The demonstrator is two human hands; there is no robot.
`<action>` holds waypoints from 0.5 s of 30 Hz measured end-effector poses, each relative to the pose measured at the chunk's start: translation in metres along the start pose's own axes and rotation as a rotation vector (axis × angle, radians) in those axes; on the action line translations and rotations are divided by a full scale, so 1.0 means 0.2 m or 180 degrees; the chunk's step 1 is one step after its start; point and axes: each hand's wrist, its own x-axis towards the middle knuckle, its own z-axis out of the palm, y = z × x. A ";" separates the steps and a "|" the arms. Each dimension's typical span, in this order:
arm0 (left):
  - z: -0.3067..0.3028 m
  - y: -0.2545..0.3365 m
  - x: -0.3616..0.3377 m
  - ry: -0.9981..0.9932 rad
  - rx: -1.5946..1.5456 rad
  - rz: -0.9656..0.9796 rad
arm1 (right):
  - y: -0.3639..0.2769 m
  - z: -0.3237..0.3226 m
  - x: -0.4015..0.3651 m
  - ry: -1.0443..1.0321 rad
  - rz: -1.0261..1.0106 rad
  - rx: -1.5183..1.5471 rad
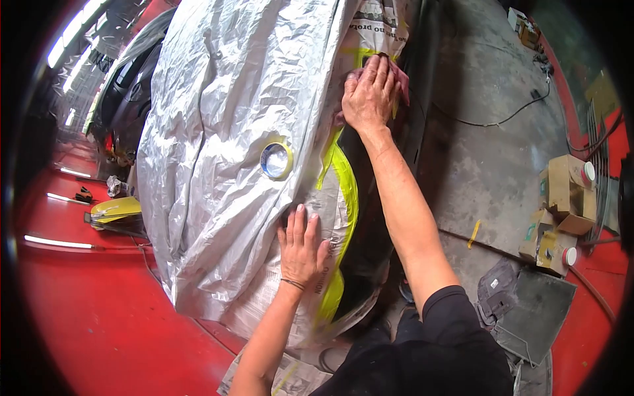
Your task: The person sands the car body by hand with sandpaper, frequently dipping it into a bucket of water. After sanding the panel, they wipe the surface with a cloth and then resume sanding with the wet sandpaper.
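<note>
Silvery plastic sheeting (231, 99) covers a large dark vehicle body. Along its edge, newspaper (264, 290) is fixed with bright yellow tape (349, 191). My left hand (302, 254) lies flat on the newspaper beside the sheeting, fingers spread, holding nothing. Further up, my right hand (371, 96) presses a pinkish-red cloth (400, 82) against the taped edge, its fingers close together over it. A roll of yellow tape (277, 160) rests on the sheeting, up and to the left of my left hand. Bare black bodywork (363, 198) curves below my right forearm.
Cardboard boxes (569, 198) with white-lidded containers stand on the right. Dark panels (535, 310) lean at the lower right. A black cable (495, 124) crosses the grey floor (475, 171). A yellow part (115, 209) sits on the red floor (99, 297) at left.
</note>
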 end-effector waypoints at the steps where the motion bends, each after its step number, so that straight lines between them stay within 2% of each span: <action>1: -0.01 0.00 0.01 -0.0020 -0.0005 -0.0014 | 0.00 0.01 0.00 0.0071 0.0200 0.0013; 5: 0.04 -0.01 -0.01 0.0004 -0.0043 -0.0034 | 0.01 0.03 0.02 0.0258 0.0097 -0.0104; 6: 0.03 -0.02 -0.01 0.0012 -0.0104 -0.0050 | -0.03 -0.09 0.04 -0.0072 0.0002 0.0060; 7: 0.01 -0.01 -0.01 -0.0011 -0.0057 -0.0060 | -0.02 -0.08 0.02 0.0309 -0.0145 0.0188; 8: 0.02 -0.01 -0.01 -0.0011 -0.0153 -0.0088 | -0.04 -0.12 0.00 0.0083 0.0048 0.0435; 10: -0.02 0.01 0.00 -0.0120 -0.0272 -0.0178 | -0.03 -0.12 -0.12 -0.0050 0.0161 0.0385; 11: -0.03 0.02 0.00 -0.0117 -0.0191 -0.0143 | 0.05 -0.07 -0.21 0.0169 -0.0112 0.0117; 13: -0.05 0.03 0.01 -0.0033 -0.0078 -0.0065 | 0.06 -0.12 -0.36 -0.0210 0.0252 0.0009; 15: -0.05 0.02 0.01 -0.0019 -0.0050 -0.0070 | 0.06 -0.20 -0.49 -0.0277 0.0233 0.0015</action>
